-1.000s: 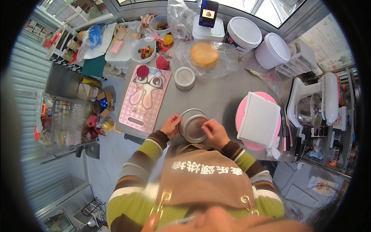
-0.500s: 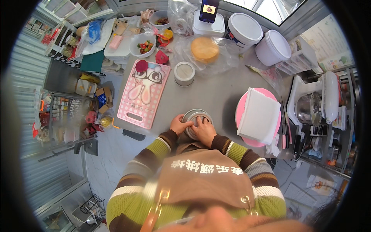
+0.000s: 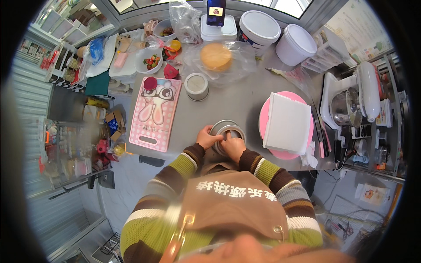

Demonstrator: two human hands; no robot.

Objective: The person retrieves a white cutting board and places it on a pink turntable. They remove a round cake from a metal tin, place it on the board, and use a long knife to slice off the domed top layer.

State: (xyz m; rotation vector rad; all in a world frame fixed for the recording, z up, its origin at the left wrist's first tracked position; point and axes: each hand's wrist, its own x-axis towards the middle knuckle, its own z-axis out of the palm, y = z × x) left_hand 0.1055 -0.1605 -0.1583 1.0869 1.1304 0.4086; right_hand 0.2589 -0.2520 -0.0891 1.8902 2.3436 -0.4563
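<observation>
Near the front edge of the table I hold a round metal cake tin [image 3: 229, 123] close to my apron. My left hand [image 3: 208, 137] is closed round the tin's left side, its thumb toward the middle. My right hand [image 3: 233, 146] has its fingers reaching into the tin, so their tips are partly hidden. The rim shows as two overlapping rings; whether these are separate parts I cannot tell. Beyond my hands stands another round tin [image 3: 196, 86], pale on top. To its left lies a pink rabbit-print cutting board [image 3: 149, 118] with a dark red cut fruit piece [image 3: 150, 83] on it.
At the back, a round yellow cake layer [image 3: 216, 57] sits on clear plastic, near a bowl of strawberries [image 3: 151, 61], a phone [image 3: 215, 12] and white tubs [image 3: 296, 45]. On the right are a pink round stand [image 3: 264, 117] bearing a white rectangular slab [image 3: 287, 123], long-handled tools [image 3: 321, 136] and a stand mixer [image 3: 346, 98].
My head view has turned a little, shifting the table things leftward. The tin's mouth now shows more openly, and my right fingers have moved lower within it. Both hands stay on it.
</observation>
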